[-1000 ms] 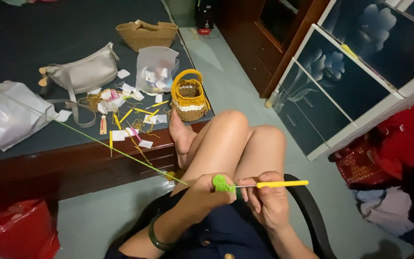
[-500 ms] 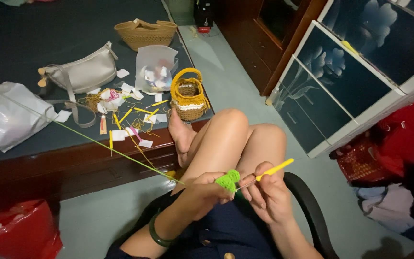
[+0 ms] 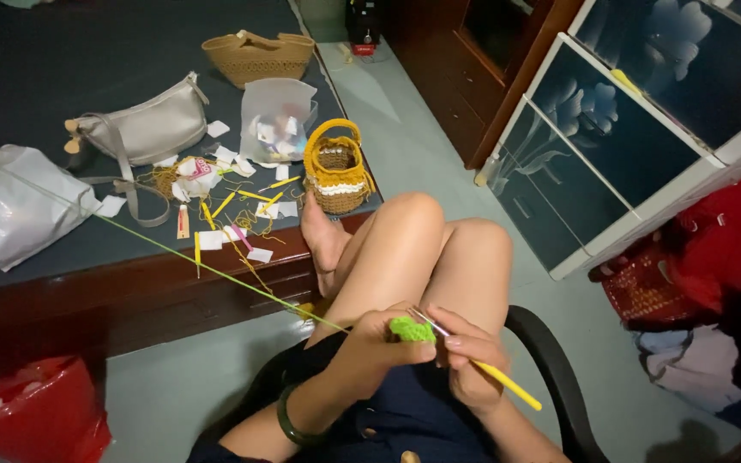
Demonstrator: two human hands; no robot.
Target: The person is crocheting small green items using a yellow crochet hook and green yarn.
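The left hand (image 3: pixel 379 347) pinches a small green crochet piece (image 3: pixel 411 329) at lower centre of the frame, fingers closed around its near edge. The right hand (image 3: pixel 466 364) is closed on a yellow-handled hook (image 3: pixel 495 375), whose metal tip meets the piece from the right. Both hover over the lap, just below the raised knees.

The piece looks soft, very light and floppy; it probably holds shape only where pinched, so a grip close to the working stitch, thumb against forefinger, seems best. The hook is thin, stiff and smooth, likely to slip if held loosely; the hand takes it along the handle, not the tip.

A green yarn (image 3: pixel 199 261) runs taut from the piece up and left, over the table's wooden edge (image 3: pixel 173 287), toward a white bag (image 3: pixel 19 201) at the left of the frame. That edge could snag or rub the strand.

On the table lie a grey purse (image 3: pixel 143 129), a small yellow basket (image 3: pixel 334 176), a clear bag (image 3: pixel 276 116), a woven bag (image 3: pixel 255 56) and scattered paper scraps. Room is tight: knees ahead, chair arm (image 3: pixel 551 369) at right, table left. The open floor lies toward the upper middle, beside a cabinet (image 3: pixel 611 137)
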